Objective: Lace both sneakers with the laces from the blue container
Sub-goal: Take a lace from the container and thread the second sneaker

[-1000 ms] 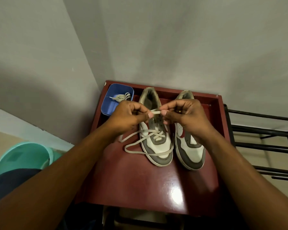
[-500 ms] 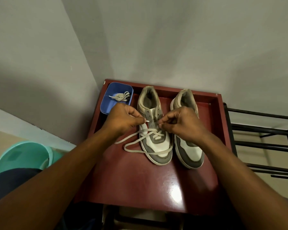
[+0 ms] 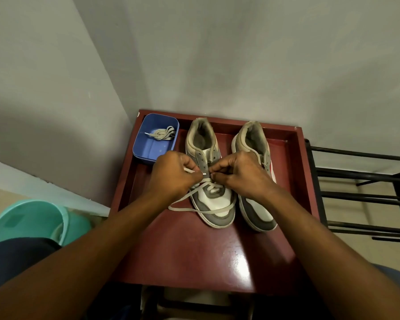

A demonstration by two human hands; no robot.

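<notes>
Threading a beige lace (image 3: 194,210) into the partly laced sneaker (image 3: 217,199), set just right of the blue container (image 3: 148,148) seen from the head camera, heel end level with the container and toe pointing toward the viewer. Pinches the lace's stiff white tip (image 3: 204,173) between thumb and forefinger of the left hand (image 3: 173,174), remaining fingers curled into the palm, tip aimed sideways away from the container at the grey eyelet strip. Meets it with the right hand (image 3: 243,174) from the side farther from the container — fingers curled tight, fingertips (image 3: 214,174) pinching the edge of that sneaker's eyelet flap, almost touching the tip. Shows two crossings of lace over the lower eyelets, with the upper eyelets bare. Leaves a long slack loop of the same lace draped across the toe and trailing onto the dark red table (image 3: 206,255), nearer the viewer than the container. Places the unlaced sneaker (image 3: 259,213) next along, farther right of the container, side by side with the first, its middle hidden under the right wrist. Finds the second lace (image 3: 163,133) inside the container — bundled against the far right corner, one white end poking toward the container's middle. Sets a teal tub (image 3: 28,220) on the floor, left of the container and nearer the viewer, and a black metal rack (image 3: 360,176) well to the right of the container, beyond both sneakers
</notes>
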